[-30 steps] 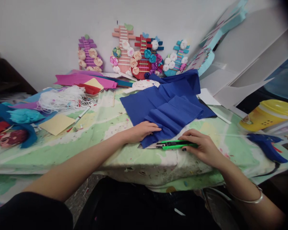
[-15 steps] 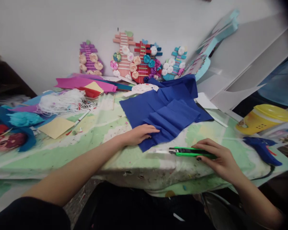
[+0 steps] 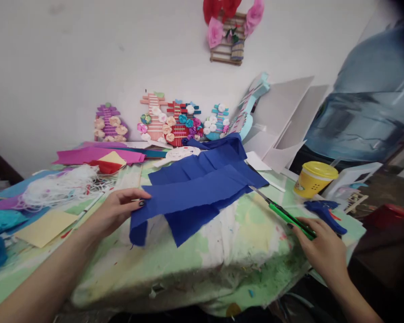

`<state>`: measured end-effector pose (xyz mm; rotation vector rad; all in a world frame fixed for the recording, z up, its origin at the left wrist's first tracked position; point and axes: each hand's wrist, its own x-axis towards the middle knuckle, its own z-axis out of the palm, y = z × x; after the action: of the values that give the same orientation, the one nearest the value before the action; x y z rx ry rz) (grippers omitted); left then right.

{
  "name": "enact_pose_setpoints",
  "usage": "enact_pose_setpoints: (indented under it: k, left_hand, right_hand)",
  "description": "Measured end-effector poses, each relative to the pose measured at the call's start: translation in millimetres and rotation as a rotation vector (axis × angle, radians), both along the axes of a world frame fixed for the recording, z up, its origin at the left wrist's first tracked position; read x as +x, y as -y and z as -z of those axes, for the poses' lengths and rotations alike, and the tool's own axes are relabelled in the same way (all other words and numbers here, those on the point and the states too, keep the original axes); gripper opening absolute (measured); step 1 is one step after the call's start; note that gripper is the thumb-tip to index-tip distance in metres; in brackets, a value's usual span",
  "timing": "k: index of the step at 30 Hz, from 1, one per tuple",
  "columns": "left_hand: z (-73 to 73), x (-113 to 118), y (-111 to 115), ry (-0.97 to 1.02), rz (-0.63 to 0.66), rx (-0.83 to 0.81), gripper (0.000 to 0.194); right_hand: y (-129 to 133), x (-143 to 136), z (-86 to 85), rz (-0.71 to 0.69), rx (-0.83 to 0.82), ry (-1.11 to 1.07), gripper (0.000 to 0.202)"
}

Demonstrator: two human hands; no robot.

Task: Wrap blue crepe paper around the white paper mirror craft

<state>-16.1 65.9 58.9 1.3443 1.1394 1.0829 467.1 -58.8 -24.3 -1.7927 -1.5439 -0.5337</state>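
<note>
Between thumb and fingers, my left hand [image 3: 123, 206] pinches the left end of a dark blue crepe paper sheet [image 3: 191, 192], raising a strip of it above the rest. That end curls downward at the corner. My right hand [image 3: 323, 242] is closed round a green utility knife [image 3: 286, 214]. Its blade is out and points up and left, with the tip by the right edge of the blue paper; whether it touches I cannot tell. More of the blue paper lies folded behind, reaching back toward the decorated guitar shapes.
Several small guitar decorations [image 3: 178, 125] lean on the wall. White string [image 3: 59, 185] and a tan paper piece [image 3: 47, 228] lie left. At right are a yellow tub [image 3: 315, 179], a blue glue gun [image 3: 326, 214] and a large water bottle [image 3: 363, 103]. The table's front edge [image 3: 195, 273] is near me.
My left hand has moved left and lifted a strip of the blue paper. The utility knife has swung to the right, its blade now extended. The camera view has tilted up.
</note>
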Motion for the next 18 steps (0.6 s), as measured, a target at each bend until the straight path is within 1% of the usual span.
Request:
enact_pose_setpoints:
  k: [2,3,5,6,8,10,11,13,15,16,17,18]
  left_hand:
    - [-12.5,-18,7,-0.018,-0.068,-0.034,0.026]
    - [-20.3,-25,8,-0.029,-0.110,-0.026,0.026]
    - [-39.1,-33,6,-0.093,-0.165,0.018,0.028]
    - [-49.3,-33,2,-0.146,-0.164,0.042,0.031]
    - [-68.1,-23,-10,-0.279,-0.100,0.074,0.038]
    - [-80.2,1,-26,-0.397,0.026,0.073,0.044]
    - [-82.5,18,-33,-0.445,0.096,0.050,0.045]
    - [-78.6,56,-47,-0.479,0.260,-0.047,0.048]
    - [-65.9,92,-57,-0.475,0.379,-0.192,0.050]
    - [-57.9,107,-60,-0.470,0.408,-0.268,0.054]
    - [-49.9,120,-62,-0.444,0.452,-0.343,0.061]
    - [-42.7,129,-63,-0.378,0.504,-0.388,0.068]
  right_hand:
    - [1,3,1.6,0.040,0.012,0.048,0.034]
    - [1,4,2.7,0.062,0.022,0.074,0.034]
    - [1,5,4.9,0.097,0.028,0.121,0.033]
    - [1,5,5.8,0.102,0.021,0.142,0.032]
    - [0,4,6.9,0.092,0.005,0.173,0.031]
    - [-2,2,7.4,0.072,0.000,0.185,0.030]
    - [-3,1,7.6,0.057,-0.002,0.185,0.029]
    - [-5,-2,8.3,0.016,-0.002,0.180,0.029]
    - [-6,-6,9.1,-0.050,0.004,0.187,0.029]
    - [-6,-8,9.4,-0.084,0.010,0.193,0.029]
    - [-6,-11,9.4,-0.113,0.016,0.199,0.029]
    - [-5,-14,9.0,-0.136,0.015,0.203,0.030]
